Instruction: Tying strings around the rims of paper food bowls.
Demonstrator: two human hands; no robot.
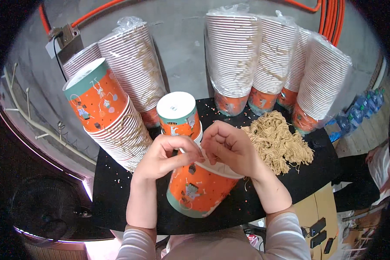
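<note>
A large orange paper bucket (202, 190) with a green base band and cartoon figures stands tilted at the near edge of the black table, its white rim toward my hands. My left hand (171, 155) is closed at the left side of the rim, thumb and forefinger pinched together. Curled over the bucket's mouth, my right hand (230, 147) has its fingertips pressed together close to the left ones. Whatever the fingertips pinch is too small or hidden to make out. Right of my right hand lies a heap of tan cords (277, 145).
Left, a leaning stack of orange buckets (100, 97) rises upside down, cords draped over it. A shorter upturned stack (177, 108) stands beyond my hands. Plastic-wrapped bucket stacks (234, 56) line the wall. Small pale bits dot the black table (153, 208). Bottles (359, 112) lie far right.
</note>
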